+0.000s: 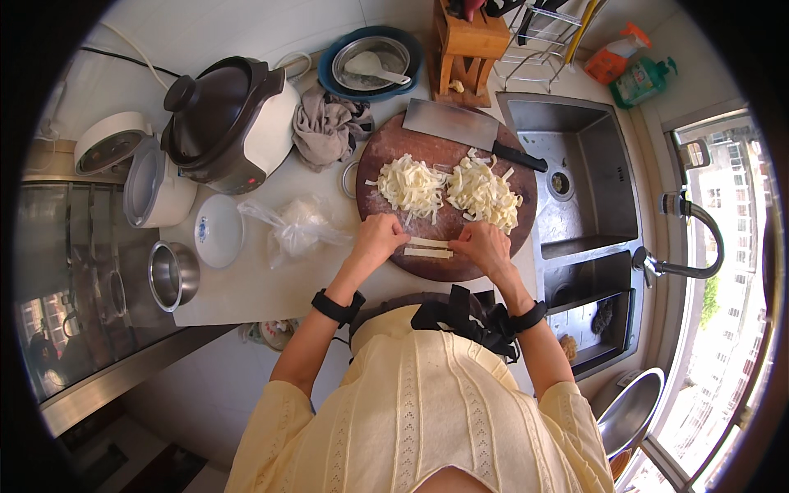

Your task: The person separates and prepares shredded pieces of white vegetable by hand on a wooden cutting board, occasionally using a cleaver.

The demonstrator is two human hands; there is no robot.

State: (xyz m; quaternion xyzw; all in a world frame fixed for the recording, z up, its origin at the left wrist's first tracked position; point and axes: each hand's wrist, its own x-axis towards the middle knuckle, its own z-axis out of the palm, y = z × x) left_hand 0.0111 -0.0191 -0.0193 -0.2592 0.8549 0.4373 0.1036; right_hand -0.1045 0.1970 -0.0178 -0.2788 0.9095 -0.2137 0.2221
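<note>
Between my two hands a pale noodle strip stretches just above the round wooden cutting board. My left hand pinches its left end, and my right hand pinches the right end. A second dough strip lies right below it on the board. Beyond my hands sit two loose heaps of cut noodles, a left heap and a right heap. A cleaver with a black handle rests across the board's far edge, its handle pointing right.
A clear plastic bag, a white bowl and a steel bowl stand left of the board. Behind are a grey cloth, a dark-lidded cooker, a blue basin and a wooden knife block. A steel sink adjoins on the right.
</note>
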